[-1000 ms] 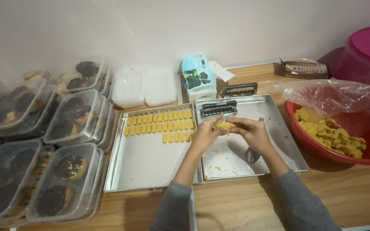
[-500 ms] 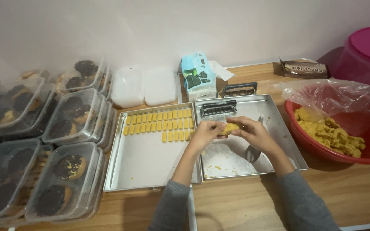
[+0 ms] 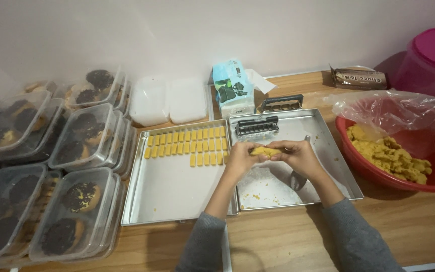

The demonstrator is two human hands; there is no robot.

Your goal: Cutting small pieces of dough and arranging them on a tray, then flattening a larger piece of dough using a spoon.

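Note:
My left hand and my right hand meet over the right metal tray, and together they pinch a small lump of yellow dough between the fingertips. Just behind the hands lies a black ridged dough cutter. The left metal tray carries rows of small yellow dough pieces along its far side. A metal spoon lies in the right tray, partly hidden under my right hand.
A red bowl of yellow dough with a plastic bag over it stands at the right, a pink bucket behind it. Stacked clear boxes of dark-topped cookies fill the left. A tissue pack, white lids and a second black cutter lie at the back.
Both hands have kept working the dough lump in place; it sits a little more stretched between the fingertips. Nothing else has moved.

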